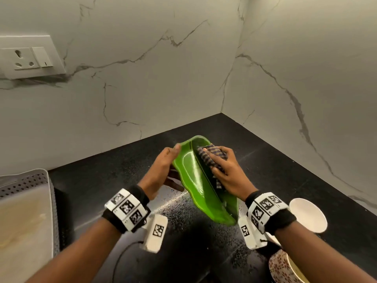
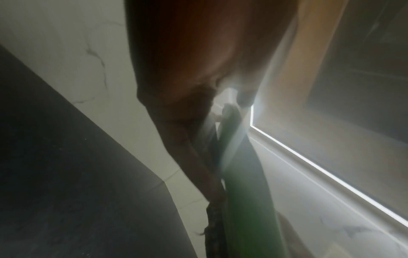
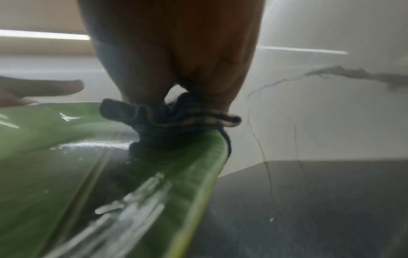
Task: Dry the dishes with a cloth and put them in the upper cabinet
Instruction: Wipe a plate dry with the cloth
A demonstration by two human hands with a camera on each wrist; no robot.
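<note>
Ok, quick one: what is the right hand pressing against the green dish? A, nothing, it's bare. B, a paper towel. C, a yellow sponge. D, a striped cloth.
D: the right hand presses a bunched striped cloth onto the green dish, which the left hand holds by its far edge.
</note>
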